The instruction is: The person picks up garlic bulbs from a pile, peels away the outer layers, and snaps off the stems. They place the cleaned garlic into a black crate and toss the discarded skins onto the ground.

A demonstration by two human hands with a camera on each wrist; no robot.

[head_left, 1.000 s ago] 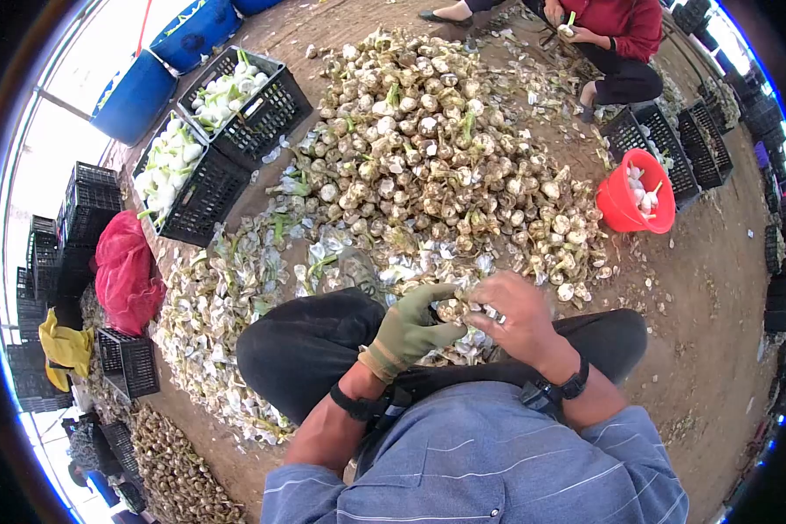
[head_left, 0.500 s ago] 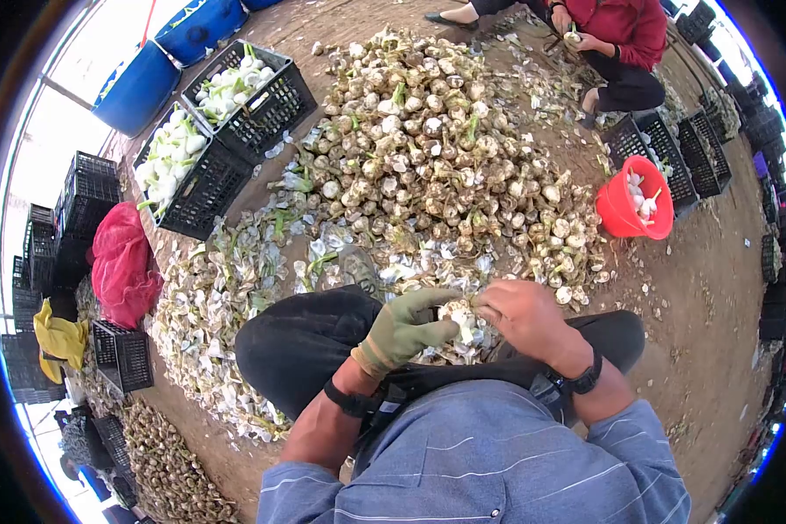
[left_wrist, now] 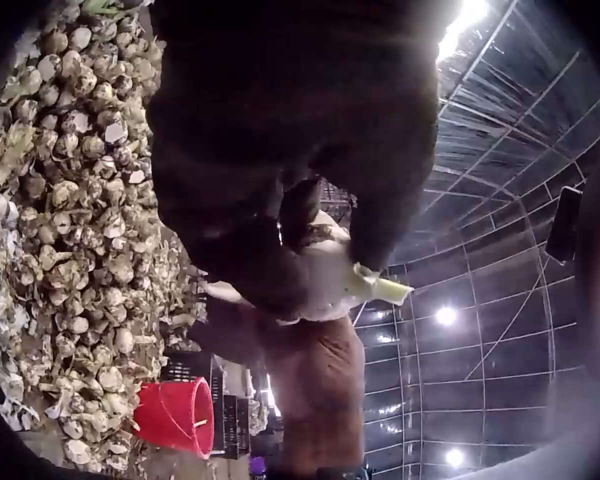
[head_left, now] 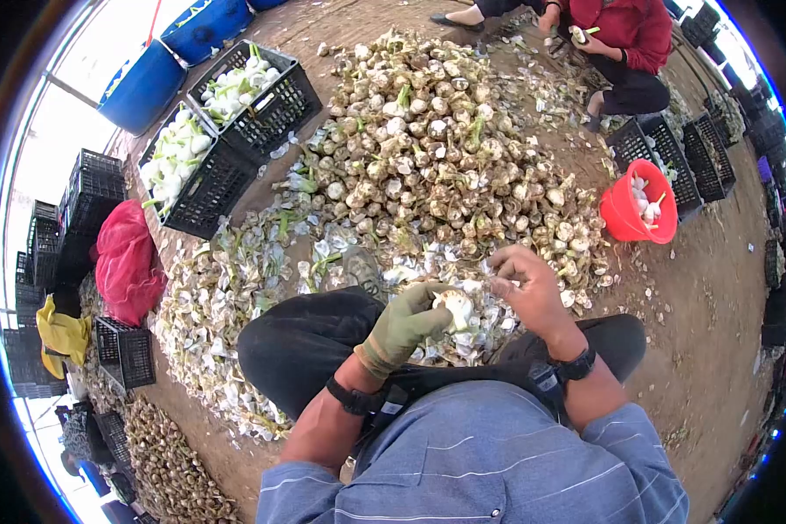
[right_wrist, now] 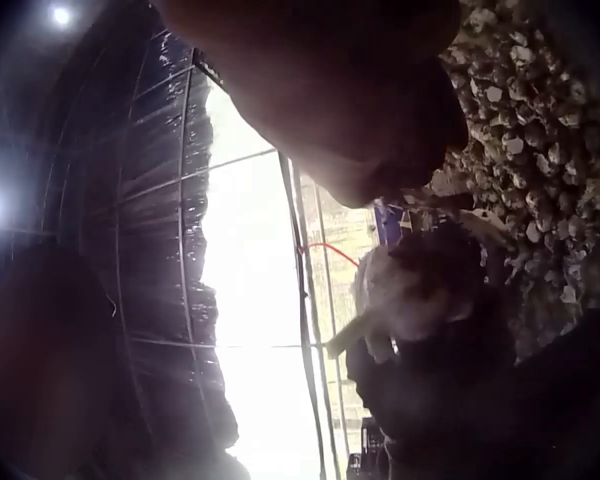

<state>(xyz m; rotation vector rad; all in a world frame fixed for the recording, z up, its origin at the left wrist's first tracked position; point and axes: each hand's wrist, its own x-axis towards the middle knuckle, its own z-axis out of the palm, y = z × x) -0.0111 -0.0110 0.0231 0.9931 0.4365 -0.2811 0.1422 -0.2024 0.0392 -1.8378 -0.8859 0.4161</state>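
Note:
In the head view a garlic bulb (head_left: 456, 307) is gripped by the gloved left hand (head_left: 403, 330), its root side up and its pale stem toward the body. The bare right hand (head_left: 533, 293) is apart from it on the right, fingers bent; whether a bit of skin lies between them I cannot tell. In the left wrist view the dark glove (left_wrist: 290, 150) holds the bulb (left_wrist: 330, 280), a pale green stem sticking out. The right wrist view shows the bulb (right_wrist: 415, 290) in the glove (right_wrist: 440, 390), below the dark right hand (right_wrist: 350, 100).
Ahead lies a large garlic heap (head_left: 445, 148), with peeled skins (head_left: 210, 323) to the left. A red bucket (head_left: 618, 210) stands right, crates of white bulbs (head_left: 203, 188) at upper left. A person in a red top (head_left: 637, 35) sits at the far side.
The right hand has moved away from the bulb to the right, its fingers spreading. The bulb stays in the left hand, with more of its white side showing.

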